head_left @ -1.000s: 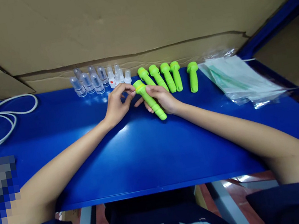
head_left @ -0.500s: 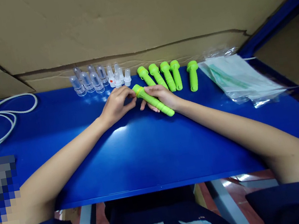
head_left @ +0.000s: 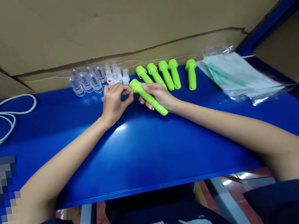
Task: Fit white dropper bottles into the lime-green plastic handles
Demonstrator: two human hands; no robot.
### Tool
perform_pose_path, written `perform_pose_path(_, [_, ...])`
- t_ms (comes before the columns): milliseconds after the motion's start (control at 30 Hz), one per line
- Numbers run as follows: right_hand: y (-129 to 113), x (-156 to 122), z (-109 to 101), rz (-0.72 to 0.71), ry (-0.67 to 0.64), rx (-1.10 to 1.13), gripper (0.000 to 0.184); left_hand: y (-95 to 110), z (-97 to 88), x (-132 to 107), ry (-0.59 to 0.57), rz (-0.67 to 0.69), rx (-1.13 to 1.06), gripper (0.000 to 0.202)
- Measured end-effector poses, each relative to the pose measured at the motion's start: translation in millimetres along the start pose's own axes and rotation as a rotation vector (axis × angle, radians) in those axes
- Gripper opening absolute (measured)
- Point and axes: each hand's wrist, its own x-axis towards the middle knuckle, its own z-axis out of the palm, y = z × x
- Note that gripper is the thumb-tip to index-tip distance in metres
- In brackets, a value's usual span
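A lime-green plastic flashlight (head_left: 151, 99) lies slanted in my right hand (head_left: 160, 94), its wide head pointing up and left. The fingers of that hand wrap round its body. Around the neck below the head runs a thin yellow ring (head_left: 135, 86). My left hand (head_left: 116, 100) has thumb and forefinger pinched together at the left side of this ring; the exact contact is partly hidden by the fingertips. Behind my hands stand several more green flashlights (head_left: 166, 76) on the blue table (head_left: 134, 156).
Several clear plastic caps (head_left: 85, 81) and smaller white-based clear pieces (head_left: 125, 77) stand at the back left. Plastic bags with white and green contents (head_left: 238, 76) lie at right. A white cable (head_left: 12, 115) coils at left. A cardboard wall (head_left: 122, 17) closes the back.
Both hands and the flashlight have shifted slightly left and up in view. The pinch of my left hand stays at the ring beside the head.
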Motion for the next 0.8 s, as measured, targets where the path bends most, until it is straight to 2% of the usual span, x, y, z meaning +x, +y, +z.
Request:
perform_pose_path(167, [-0.1,-0.2,-3.5,0.013,-0.009,-0.008,0.047,1.1,-4.1,-0.3,-0.07,0.022,-0.124,0.008])
perform_pose_path(333, [0.6,1.4,-4.1,-0.031,-0.038,0.021,0.06,5.1,-5.1,0.3,-0.124,0.088,-0.208,0.017])
perform_pose_path(433, [2.5,2.1,-4.7,-0.044,-0.05,0.044,0.057,7.1,-5.3,0.8,-0.104,0.112,-0.234,0.018])
perform_pose_path(533, [1.8,1.4,-3.2,-0.032,-0.049,0.056,0.048,6.4,-5.2,1.0,-0.067,0.059,-0.24,0.017])
perform_pose_path(667, [-3.3,-1.1,0.8,0.015,-0.06,0.022,0.045,2.8,-3.7,1.3,-0.033,-0.029,-0.261,0.032])
perform_pose_path(800, [-6.9,-2.5,1.2,0.076,-0.101,-0.057,0.048,3.9,-4.6,3.4,-0.051,-0.009,-0.301,0.04])
